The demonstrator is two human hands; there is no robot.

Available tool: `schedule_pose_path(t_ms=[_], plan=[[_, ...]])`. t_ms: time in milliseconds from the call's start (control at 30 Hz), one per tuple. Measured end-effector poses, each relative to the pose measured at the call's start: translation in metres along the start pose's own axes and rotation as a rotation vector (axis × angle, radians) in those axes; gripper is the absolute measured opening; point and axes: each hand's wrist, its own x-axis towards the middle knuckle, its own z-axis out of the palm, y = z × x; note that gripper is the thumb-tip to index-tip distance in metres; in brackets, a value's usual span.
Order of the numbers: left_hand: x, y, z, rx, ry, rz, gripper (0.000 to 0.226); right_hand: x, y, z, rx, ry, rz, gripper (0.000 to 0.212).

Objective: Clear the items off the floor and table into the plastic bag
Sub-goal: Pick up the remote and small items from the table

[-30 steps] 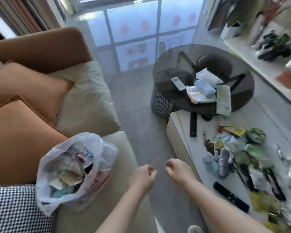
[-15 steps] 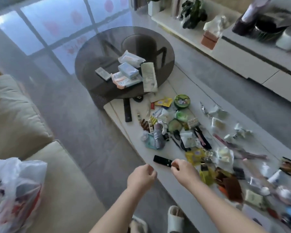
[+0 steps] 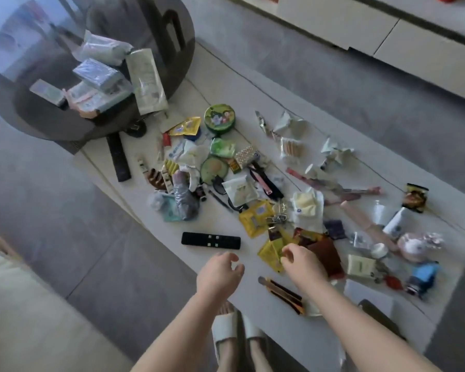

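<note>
A low white table (image 3: 156, 229) is strewn with several small items: wrappers, sachets, crumpled paper, a green round tin (image 3: 220, 118), a black remote (image 3: 211, 240) and a utility knife (image 3: 282, 291). My right hand (image 3: 302, 261) hovers with curled fingers, its fingertips at a yellow packet (image 3: 270, 253) near the table's front edge. Whether it pinches the packet is unclear. Just left of it, my left hand (image 3: 220, 269) hangs over the table edge, loosely curled and holding nothing. The plastic bag is out of view.
A round dark glass table (image 3: 24, 114) with tissue packs overlaps the white table's far left end. A beige sofa seat (image 3: 24, 318) is at the lower left. Grey floor runs between the sofa and the table. My feet in white slippers (image 3: 226, 328) stand below. A white cabinet (image 3: 387, 30) lines the far side.
The view has swung right, from the sofa and the bag to the white table. Both hands moved forward over the table edge, and the right one reached the yellow packet.
</note>
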Motion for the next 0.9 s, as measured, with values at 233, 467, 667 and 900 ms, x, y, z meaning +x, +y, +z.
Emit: schedule_pose_path(t_ms=[233,467,667,900], plan=[[0.074,-0.022,0.019,0.184,0.078,0.055,0.044,0.052,0.027,0.038,0.023,-0.018,0.067,0.039],[0.122,-0.049,0.038,0.441,0.192,0.071,0.053,0.087,0.027,0.069,-0.025,0.081,0.05,0.053],[0.139,-0.062,0.048,0.511,0.286,0.089,0.04,0.092,0.023,0.082,-0.148,0.193,0.097,0.056],[0.147,-0.059,0.043,0.504,0.267,0.102,0.032,0.093,0.016,0.077,-0.17,0.185,0.085,0.039]])
